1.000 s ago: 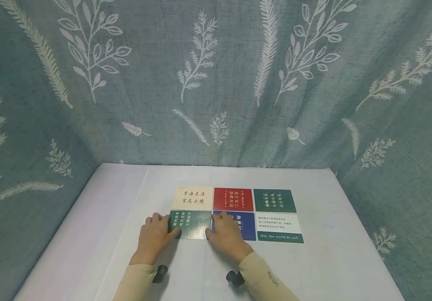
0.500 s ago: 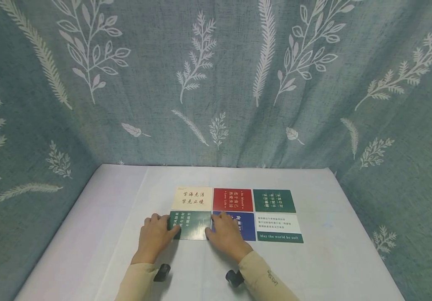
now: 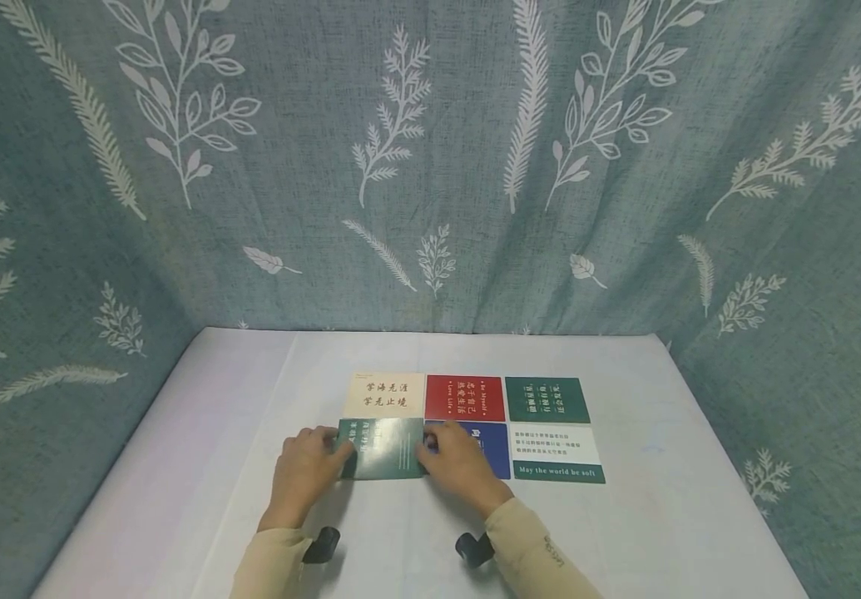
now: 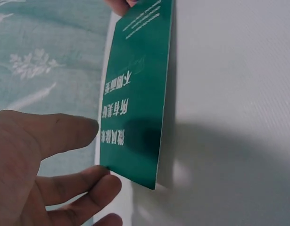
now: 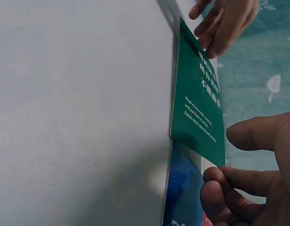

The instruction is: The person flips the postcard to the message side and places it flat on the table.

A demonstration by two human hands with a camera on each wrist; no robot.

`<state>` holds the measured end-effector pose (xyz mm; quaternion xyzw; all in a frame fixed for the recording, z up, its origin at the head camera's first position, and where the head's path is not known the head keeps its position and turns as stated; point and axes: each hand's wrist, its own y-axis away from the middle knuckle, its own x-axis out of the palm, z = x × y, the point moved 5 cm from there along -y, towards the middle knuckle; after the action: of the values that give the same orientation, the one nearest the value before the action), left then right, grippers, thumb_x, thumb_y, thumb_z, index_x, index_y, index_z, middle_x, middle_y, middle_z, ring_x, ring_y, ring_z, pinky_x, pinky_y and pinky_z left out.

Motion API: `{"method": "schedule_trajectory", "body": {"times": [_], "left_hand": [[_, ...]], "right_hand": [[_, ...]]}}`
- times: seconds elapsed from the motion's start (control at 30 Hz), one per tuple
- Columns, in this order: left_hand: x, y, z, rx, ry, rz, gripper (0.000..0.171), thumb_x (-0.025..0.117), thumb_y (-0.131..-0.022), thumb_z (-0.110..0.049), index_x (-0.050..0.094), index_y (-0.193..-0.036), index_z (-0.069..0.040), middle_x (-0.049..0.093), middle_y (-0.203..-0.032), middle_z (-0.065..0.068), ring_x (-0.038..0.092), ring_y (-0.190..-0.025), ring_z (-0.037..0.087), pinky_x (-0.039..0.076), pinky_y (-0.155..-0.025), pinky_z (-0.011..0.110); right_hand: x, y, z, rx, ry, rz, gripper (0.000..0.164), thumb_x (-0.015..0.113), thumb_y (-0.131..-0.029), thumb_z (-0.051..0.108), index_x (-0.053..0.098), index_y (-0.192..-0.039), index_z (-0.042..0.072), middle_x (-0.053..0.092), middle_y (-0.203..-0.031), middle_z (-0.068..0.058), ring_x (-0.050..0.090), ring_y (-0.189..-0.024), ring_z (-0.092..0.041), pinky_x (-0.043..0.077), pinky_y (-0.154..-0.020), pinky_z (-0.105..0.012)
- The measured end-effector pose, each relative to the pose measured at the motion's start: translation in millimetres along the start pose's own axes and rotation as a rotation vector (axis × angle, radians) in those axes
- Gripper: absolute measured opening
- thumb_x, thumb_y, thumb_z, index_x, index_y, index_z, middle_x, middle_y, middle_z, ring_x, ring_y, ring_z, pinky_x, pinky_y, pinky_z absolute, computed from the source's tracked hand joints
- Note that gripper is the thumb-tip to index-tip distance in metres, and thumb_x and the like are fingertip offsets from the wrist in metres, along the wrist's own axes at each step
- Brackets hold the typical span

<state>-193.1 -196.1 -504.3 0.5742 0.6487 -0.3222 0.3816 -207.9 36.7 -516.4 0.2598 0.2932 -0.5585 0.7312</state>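
Note:
Between my hands is a green card (image 3: 387, 451) with white lettering, at the front left of a grid of cards. My left hand (image 3: 301, 472) pinches its left edge, thumb toward the upper face and fingers at the edge. At the right edge my right hand (image 3: 466, 467) pinches it between thumb and fingers. In the left wrist view a shadow lies along the near edge of the green card (image 4: 140, 94), which stands slightly raised. A blue card (image 3: 496, 453) lies partly under my right hand. In the right wrist view the green card (image 5: 196, 106) adjoins it.
Behind lie a cream card (image 3: 385, 393), a red card (image 3: 464, 398) and a dark green card (image 3: 547, 399). A white and green card (image 3: 557, 453) is at the front right. The white table (image 3: 685, 499) meets a leaf-patterned curtain (image 3: 430, 166) at the back and sides.
The green card has shifted slightly right and its glare has moved, with its near edge raised. My right hand has moved a little to the right; the other cards have stayed put.

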Motion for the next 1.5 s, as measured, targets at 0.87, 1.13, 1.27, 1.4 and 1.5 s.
{"method": "schedule_trajectory", "body": {"times": [0.87, 1.13, 1.27, 1.4, 1.5], "left_hand": [[-18.2, 11.0, -11.0, -0.037, 0.192, -0.115, 0.037, 0.065, -0.096, -0.027, 0.068, -0.121, 0.000, 0.073, -0.111, 0.016, 0.061, -0.117, 0.040, 0.047, -0.094, 0.056], [-16.5, 14.6, -14.4, -0.054, 0.227, -0.119, 0.038, 0.063, -0.097, -0.025, 0.064, -0.127, -0.002, 0.072, -0.108, 0.013, 0.063, -0.113, 0.039, 0.048, -0.090, 0.056], [-17.7, 15.2, -13.9, -0.032, 0.220, -0.146, 0.034, 0.062, -0.095, -0.020, 0.065, -0.126, -0.005, 0.074, -0.104, 0.012, 0.066, -0.107, 0.037, 0.049, -0.087, 0.054], [-17.9, 16.1, -11.4, -0.028, 0.223, -0.159, 0.033, 0.062, -0.095, -0.017, 0.066, -0.125, -0.006, 0.074, -0.102, 0.012, 0.067, -0.104, 0.035, 0.049, -0.088, 0.053], [-17.5, 16.3, -10.3, -0.035, 0.226, -0.162, 0.034, 0.062, -0.094, -0.017, 0.066, -0.126, -0.005, 0.074, -0.102, 0.012, 0.067, -0.104, 0.035, 0.048, -0.088, 0.053]], "right_hand": [[-14.0, 3.5, -5.3, 0.051, -0.150, -0.187, 0.025, 0.072, -0.093, 0.019, 0.070, -0.117, 0.012, 0.065, -0.095, 0.007, 0.056, -0.075, -0.009, 0.048, -0.066, -0.028], [-17.8, 8.2, -7.5, 0.047, -0.210, -0.214, 0.022, 0.072, -0.092, 0.020, 0.067, -0.113, 0.016, 0.068, -0.091, 0.009, 0.056, -0.066, -0.007, 0.045, -0.058, -0.027], [-17.9, 9.8, -8.3, 0.027, -0.247, -0.228, 0.021, 0.073, -0.092, 0.017, 0.066, -0.112, 0.015, 0.069, -0.093, 0.007, 0.056, -0.065, -0.007, 0.045, -0.056, -0.025], [-18.6, 10.4, -8.1, 0.019, -0.270, -0.235, 0.024, 0.073, -0.092, 0.016, 0.067, -0.115, 0.014, 0.070, -0.095, 0.005, 0.055, -0.065, -0.007, 0.043, -0.055, -0.023], [-19.8, 10.2, -7.5, 0.014, -0.272, -0.236, 0.027, 0.073, -0.092, 0.016, 0.068, -0.118, 0.013, 0.071, -0.095, 0.005, 0.054, -0.065, -0.007, 0.042, -0.055, -0.022]]}}
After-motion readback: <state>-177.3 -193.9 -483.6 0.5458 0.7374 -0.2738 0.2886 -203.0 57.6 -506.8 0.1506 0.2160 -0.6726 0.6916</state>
